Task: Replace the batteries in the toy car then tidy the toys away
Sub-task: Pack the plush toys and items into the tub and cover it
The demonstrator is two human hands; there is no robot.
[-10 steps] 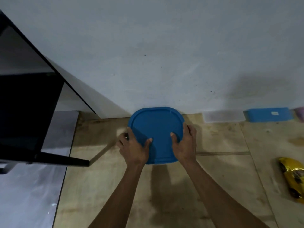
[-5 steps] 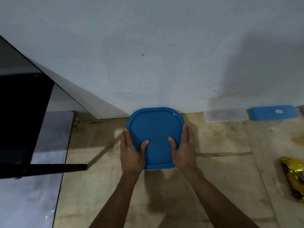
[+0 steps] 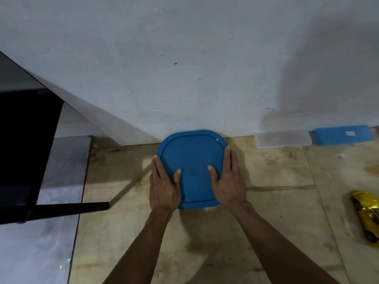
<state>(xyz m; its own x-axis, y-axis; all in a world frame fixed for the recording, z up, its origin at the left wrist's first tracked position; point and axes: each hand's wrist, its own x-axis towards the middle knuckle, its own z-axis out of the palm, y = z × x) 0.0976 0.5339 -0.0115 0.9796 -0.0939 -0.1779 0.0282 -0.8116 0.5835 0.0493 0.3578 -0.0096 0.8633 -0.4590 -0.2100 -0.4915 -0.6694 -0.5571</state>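
Note:
A blue rounded-square lid (image 3: 193, 158) covers a container on the wooden floor against the white wall. My left hand (image 3: 164, 187) grips its left edge with the thumb lying on top. My right hand (image 3: 227, 181) holds the right edge the same way, fingers along the side. The container below the lid is hidden. A shiny yellow toy car (image 3: 367, 216) lies on the floor at the far right, away from both hands.
A clear flat box (image 3: 283, 138) and a blue flat box (image 3: 342, 135) sit against the wall to the right. A dark cabinet or open door (image 3: 26, 144) stands at the left, its lower edge jutting out beside the lid.
Both hands have flattened and slid down the lid's sides, fingers now straight along its edges. The lid has settled a little lower and closer to me.

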